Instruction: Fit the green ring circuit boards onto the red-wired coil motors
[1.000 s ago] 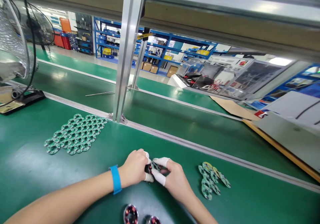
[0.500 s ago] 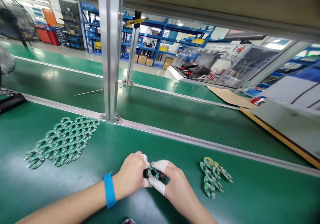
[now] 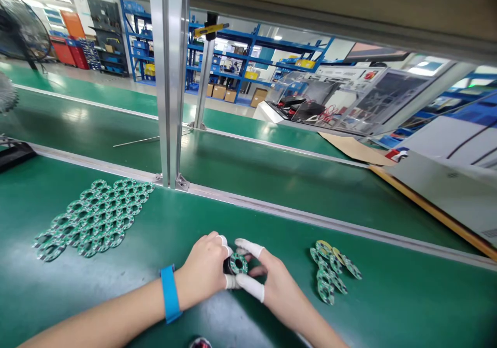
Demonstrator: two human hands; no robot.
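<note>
My left hand (image 3: pixel 207 262), with white finger cots and a blue wristband (image 3: pixel 170 293), is closed around a dark part that it mostly hides. A green ring-shaped circuit board (image 3: pixel 238 263) faces right at that part's end. Around the board curve the fingers of my right hand (image 3: pixel 267 278), also in white cots. Its thumb is at the lower edge and its index finger just above the top edge. To the right lies a loose pile of similar ring boards (image 3: pixel 326 280). Many more ring boards (image 3: pixel 99 216) are spread in packed rows on the left.
An upright aluminium post (image 3: pixel 171 89) stands on a metal rail (image 3: pixel 272 211) behind the hands. At the bottom edge a round part with reddish windings (image 3: pixel 201 343) is partly visible. A grey panel with a wooden edge (image 3: pixel 430 213) leans in at the right.
My right hand's fingers have spread a little and moved slightly right, showing more of the ring board. My left hand keeps its grip. The view has shifted slightly.
</note>
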